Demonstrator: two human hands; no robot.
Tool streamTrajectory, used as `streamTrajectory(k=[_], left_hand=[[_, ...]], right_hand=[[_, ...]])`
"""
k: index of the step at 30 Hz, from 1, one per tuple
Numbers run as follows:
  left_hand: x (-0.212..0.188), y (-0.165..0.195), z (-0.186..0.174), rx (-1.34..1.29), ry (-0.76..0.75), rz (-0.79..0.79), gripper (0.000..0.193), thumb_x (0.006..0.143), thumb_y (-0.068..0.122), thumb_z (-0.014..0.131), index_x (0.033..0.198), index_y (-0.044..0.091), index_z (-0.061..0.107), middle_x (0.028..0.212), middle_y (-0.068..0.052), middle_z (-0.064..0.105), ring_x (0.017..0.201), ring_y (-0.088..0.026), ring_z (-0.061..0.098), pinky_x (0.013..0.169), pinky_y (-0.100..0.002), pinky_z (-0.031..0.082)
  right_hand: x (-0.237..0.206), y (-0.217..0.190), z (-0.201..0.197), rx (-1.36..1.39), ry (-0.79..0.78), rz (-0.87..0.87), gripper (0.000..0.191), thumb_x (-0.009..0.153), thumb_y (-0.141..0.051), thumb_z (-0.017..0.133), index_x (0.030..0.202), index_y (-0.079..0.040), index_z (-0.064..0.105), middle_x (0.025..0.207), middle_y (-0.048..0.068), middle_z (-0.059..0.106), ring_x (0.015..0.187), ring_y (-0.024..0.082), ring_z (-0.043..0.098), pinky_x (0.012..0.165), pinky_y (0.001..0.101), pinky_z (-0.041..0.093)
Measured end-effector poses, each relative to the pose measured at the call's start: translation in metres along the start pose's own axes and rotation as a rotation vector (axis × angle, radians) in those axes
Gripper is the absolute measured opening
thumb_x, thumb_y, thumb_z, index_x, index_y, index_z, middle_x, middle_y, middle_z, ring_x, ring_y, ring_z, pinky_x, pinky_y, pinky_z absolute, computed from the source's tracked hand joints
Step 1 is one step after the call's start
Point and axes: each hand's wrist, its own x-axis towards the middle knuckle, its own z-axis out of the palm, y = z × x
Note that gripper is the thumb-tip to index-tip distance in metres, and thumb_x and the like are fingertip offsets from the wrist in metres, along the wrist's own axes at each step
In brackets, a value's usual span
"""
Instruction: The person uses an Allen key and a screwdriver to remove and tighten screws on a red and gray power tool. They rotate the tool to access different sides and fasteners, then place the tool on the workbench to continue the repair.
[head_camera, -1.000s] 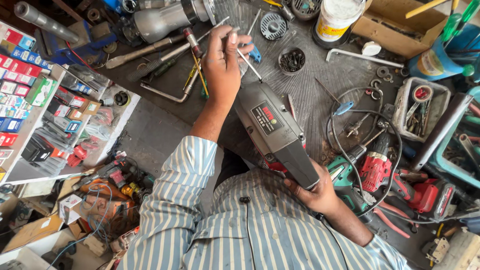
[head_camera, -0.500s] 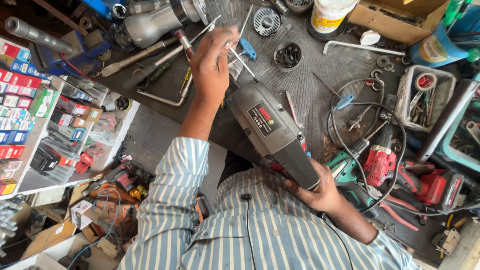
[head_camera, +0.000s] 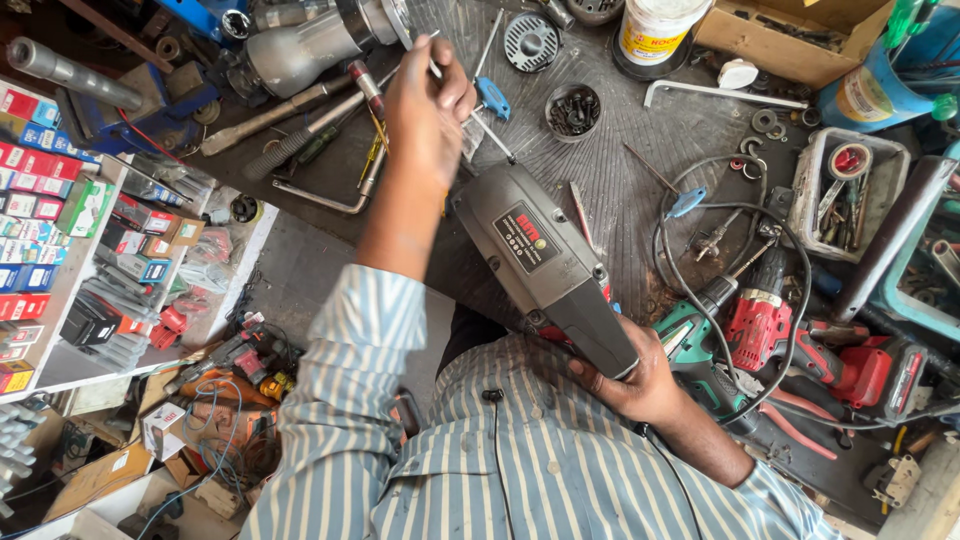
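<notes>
Head view, looking straight down over a cluttered workbench (head_camera: 640, 190) with a ribbed grey mat.

Right hand (head_camera: 630, 375) is gripping the rear end of a grey power tool (head_camera: 545, 265), fingers wrapped around the handle end, closed firmly on it. The tool is lying diagonally, its front end pointing toward 11 o'clock, its rear toward 5 o'clock, resting against the person's striped shirt (head_camera: 480, 460). A red and black label is sitting on its upper face.

Left hand (head_camera: 428, 105) is reaching out at 12 o'clock from the tool's nose, fingers curled shut around a thin metal tool (head_camera: 436, 68); only a short bright length is showing above the knuckles, so its kind is unclear. The hand is hovering just above the tool's front end, near it; I cannot tell whether they are touching.

Around the left hand: a blue-handled screwdriver (head_camera: 492, 97) at 3 o'clock, just beside it; a small round cup of dark screws (head_camera: 574, 110) further toward 3 o'clock; a round metal grille (head_camera: 530, 40) at 1 o'clock; a bare metal motor housing (head_camera: 310, 45) at 10 o'clock.

At 3 o'clock from the right hand, a red cordless drill (head_camera: 765, 320) and a teal drill (head_camera: 700, 350) are lying side by side, a black cable (head_camera: 690, 215) looping above them. A white tub (head_camera: 655, 30) is standing at the bench's far edge.
</notes>
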Motion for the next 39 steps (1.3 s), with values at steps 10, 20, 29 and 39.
streamTrajectory(k=[10,20,29,39], left_hand=[[-0.017,0.045,0.059,1.789,-0.458,0.929,0.015,0.097,0.006,0.072,0.11,0.012,0.067,0.094,-0.005,0.065,0.088,-0.018,0.069,0.076,-0.031,0.055],[-0.023,-0.008,0.04,0.38,0.081,0.122,0.018,0.106,0.018,0.06,0.121,0.009,0.065,0.081,-0.003,0.067,0.068,-0.008,0.053,0.057,-0.019,0.039],[0.0,0.058,0.045,1.842,-0.496,0.831,0.006,0.103,0.005,0.066,0.104,0.011,0.069,0.098,-0.005,0.072,0.092,-0.02,0.068,0.081,-0.032,0.053],[-0.026,0.002,0.042,0.26,0.051,-0.047,0.021,0.108,0.022,0.06,0.101,0.005,0.071,0.08,0.001,0.066,0.053,-0.003,0.049,0.049,-0.024,0.042]], right_hand=[[-0.001,0.002,0.0,0.004,0.0,0.011,0.045,0.083,-0.009,0.08,0.123,0.003,0.063,0.104,0.013,0.076,0.094,0.021,0.076,0.083,0.0317,0.058],[0.0,0.004,0.0,0.019,0.001,-0.02,0.046,0.083,-0.008,0.079,0.124,0.004,0.062,0.104,0.013,0.076,0.094,0.021,0.077,0.081,0.0322,0.059],[0.001,0.005,-0.001,-0.019,-0.005,-0.048,0.044,0.083,-0.009,0.081,0.121,0.003,0.062,0.103,0.012,0.075,0.092,0.021,0.077,0.08,0.0316,0.06],[0.0,0.001,-0.001,-0.062,0.009,-0.035,0.048,0.082,-0.01,0.081,0.123,0.004,0.062,0.104,0.014,0.075,0.095,0.022,0.077,0.081,0.0326,0.059]])
